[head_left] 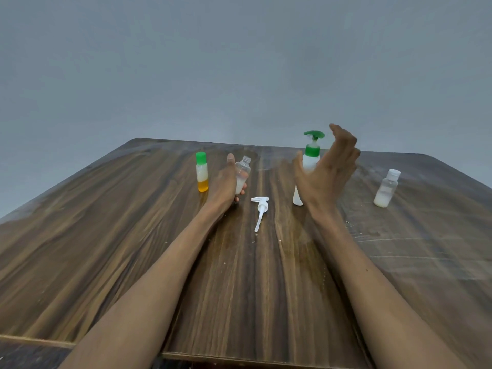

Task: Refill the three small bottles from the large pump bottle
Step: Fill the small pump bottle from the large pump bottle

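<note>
Mid-bench, the left hand grips the uncapped clear plastic small bottle – light, squashy, best held at its waist; the right hand spreads wide before the white green-topped pump bottle.

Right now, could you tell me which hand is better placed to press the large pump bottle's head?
The right hand, probably. It is open and raised beside the large pump bottle, near its green pump head. The left hand is busy gripping the uncapped small bottle.
</note>
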